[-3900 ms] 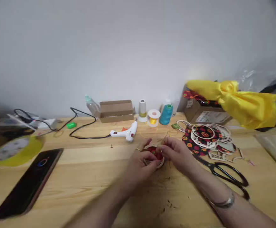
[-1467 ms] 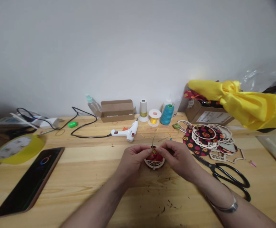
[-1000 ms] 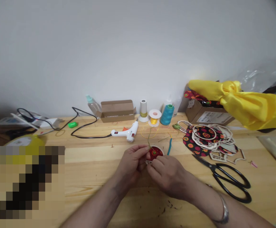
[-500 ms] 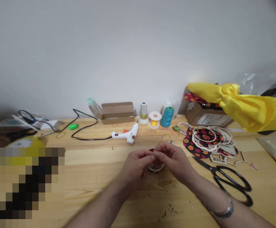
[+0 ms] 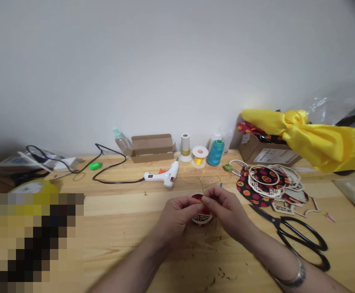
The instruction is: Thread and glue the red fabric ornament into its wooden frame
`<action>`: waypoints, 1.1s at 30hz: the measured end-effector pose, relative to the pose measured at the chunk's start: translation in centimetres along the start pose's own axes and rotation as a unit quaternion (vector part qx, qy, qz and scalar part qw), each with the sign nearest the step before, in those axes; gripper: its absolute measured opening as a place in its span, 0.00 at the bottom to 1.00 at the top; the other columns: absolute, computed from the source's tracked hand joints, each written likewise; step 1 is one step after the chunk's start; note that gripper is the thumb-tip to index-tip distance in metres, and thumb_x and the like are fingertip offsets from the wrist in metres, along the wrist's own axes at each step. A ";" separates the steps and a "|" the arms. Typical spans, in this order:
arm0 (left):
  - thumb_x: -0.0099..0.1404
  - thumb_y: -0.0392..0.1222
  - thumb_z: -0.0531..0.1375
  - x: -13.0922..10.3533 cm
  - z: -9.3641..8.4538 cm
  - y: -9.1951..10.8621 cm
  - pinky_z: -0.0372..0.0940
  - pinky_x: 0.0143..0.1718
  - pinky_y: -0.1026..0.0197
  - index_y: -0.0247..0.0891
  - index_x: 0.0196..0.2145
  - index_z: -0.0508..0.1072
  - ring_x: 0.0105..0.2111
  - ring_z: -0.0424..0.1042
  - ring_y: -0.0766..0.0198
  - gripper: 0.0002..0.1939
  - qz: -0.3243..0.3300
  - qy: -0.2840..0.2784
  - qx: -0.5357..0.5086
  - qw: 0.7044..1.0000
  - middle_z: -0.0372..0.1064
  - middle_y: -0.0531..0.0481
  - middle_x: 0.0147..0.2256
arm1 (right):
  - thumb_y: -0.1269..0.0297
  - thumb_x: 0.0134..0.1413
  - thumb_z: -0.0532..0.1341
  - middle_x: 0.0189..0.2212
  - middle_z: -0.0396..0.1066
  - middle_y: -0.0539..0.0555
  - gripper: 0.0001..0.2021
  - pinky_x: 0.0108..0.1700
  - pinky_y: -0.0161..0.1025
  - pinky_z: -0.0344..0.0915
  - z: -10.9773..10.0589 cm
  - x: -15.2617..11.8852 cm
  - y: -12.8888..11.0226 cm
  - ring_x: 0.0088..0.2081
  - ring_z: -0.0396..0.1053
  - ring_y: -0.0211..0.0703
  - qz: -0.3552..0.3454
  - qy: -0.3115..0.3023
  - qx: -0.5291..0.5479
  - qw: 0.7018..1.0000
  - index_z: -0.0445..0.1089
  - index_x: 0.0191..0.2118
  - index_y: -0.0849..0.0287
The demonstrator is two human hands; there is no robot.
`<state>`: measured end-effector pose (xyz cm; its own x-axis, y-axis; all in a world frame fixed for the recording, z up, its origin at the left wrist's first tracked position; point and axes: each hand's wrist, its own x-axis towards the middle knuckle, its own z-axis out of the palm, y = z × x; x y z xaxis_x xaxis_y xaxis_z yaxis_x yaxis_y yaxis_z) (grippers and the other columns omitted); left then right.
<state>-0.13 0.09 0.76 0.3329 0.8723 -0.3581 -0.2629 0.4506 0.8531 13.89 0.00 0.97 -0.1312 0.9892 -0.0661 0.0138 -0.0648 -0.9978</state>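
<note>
My left hand (image 5: 177,217) and my right hand (image 5: 226,209) meet fingertip to fingertip over a small round ornament (image 5: 202,217), red fabric in a pale wooden lattice frame, lying on the wooden table (image 5: 110,228). Both hands pinch a thin yellow-green cord (image 5: 201,186) at the ornament's top; the cord runs back toward a yellow thread spool (image 5: 199,156). The fingers hide most of the ornament. A silver bangle sits on my right wrist.
Black scissors (image 5: 299,240) lie right of my hands. A pile of patterned fabric discs and wooden frames (image 5: 266,183), a white glue gun (image 5: 165,178), a teal thread cone (image 5: 215,152), a cardboard box (image 5: 152,147), yellow satin cloth (image 5: 312,134) and a yellow tape roll (image 5: 33,188) are around.
My right hand dropped onto the ornament a second ago, then came back up to the cord; both hands now pinch it together. The view has tilted slightly, shifting everything lower.
</note>
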 end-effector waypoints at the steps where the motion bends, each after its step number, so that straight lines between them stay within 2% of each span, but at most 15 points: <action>1: 0.48 0.40 0.65 0.0 0.0 0.0 0.61 0.30 0.64 0.32 0.25 0.76 0.25 0.69 0.65 0.08 0.001 0.000 -0.001 1.000 0.73 0.48 0.23 | 0.62 0.45 0.59 0.19 0.59 0.46 0.08 0.24 0.31 0.55 0.0 0.0 0.0 0.22 0.56 0.33 -0.002 0.003 0.000 1.000 0.61 0.24 0.60; 12: 0.47 0.42 0.65 -0.1 0.5 0.0 0.61 0.28 0.65 0.32 0.26 0.77 0.24 0.69 0.66 0.10 -0.006 0.007 -0.037 0.999 0.74 0.48 0.23 | 0.61 0.44 0.60 0.19 0.61 0.46 0.09 0.24 0.32 0.56 -0.2 0.2 -0.2 0.22 0.58 0.33 0.009 0.026 -0.001 1.000 0.62 0.23 0.60; 17: 0.48 0.40 0.65 0.0 0.2 -0.2 0.62 0.31 0.64 0.32 0.25 0.77 0.26 0.70 0.65 0.07 0.014 -0.001 -0.020 1.000 0.74 0.49 0.24 | 0.62 0.43 0.60 0.19 0.61 0.46 0.08 0.24 0.31 0.56 -0.2 0.1 -0.1 0.21 0.58 0.33 0.016 0.019 0.017 1.000 0.63 0.24 0.61; 23: 0.49 0.40 0.65 -0.2 0.5 0.2 0.62 0.28 0.66 0.33 0.23 0.76 0.21 0.68 0.69 0.07 -0.002 0.026 -0.009 1.000 0.72 0.52 0.20 | 0.64 0.39 0.63 0.20 0.65 0.47 0.08 0.25 0.32 0.58 -0.1 0.2 -0.7 0.22 0.61 0.33 0.059 -0.008 0.013 0.998 0.65 0.25 0.62; 28: 0.48 0.41 0.65 0.0 0.4 -0.1 0.63 0.30 0.64 0.33 0.24 0.76 0.24 0.70 0.65 0.08 0.011 0.012 -0.018 1.000 0.74 0.49 0.23 | 0.66 0.38 0.62 0.16 0.62 0.46 0.07 0.23 0.32 0.56 -0.3 0.4 -0.7 0.20 0.58 0.32 0.056 0.016 -0.038 0.998 0.64 0.21 0.62; 33: 0.49 0.41 0.64 -0.1 0.4 0.1 0.62 0.29 0.65 0.33 0.23 0.76 0.24 0.69 0.67 0.08 0.007 0.020 0.025 0.999 0.73 0.50 0.23 | 0.68 0.42 0.59 0.16 0.60 0.45 0.06 0.23 0.31 0.54 -0.5 0.4 -0.5 0.20 0.56 0.32 0.021 -0.005 -0.074 0.997 0.62 0.20 0.61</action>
<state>0.15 -0.07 1.02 0.2932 0.8860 -0.3593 -0.2213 0.4284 0.8761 14.32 0.51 1.47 -0.1368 0.9847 -0.1082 0.1663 -0.0848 -0.9824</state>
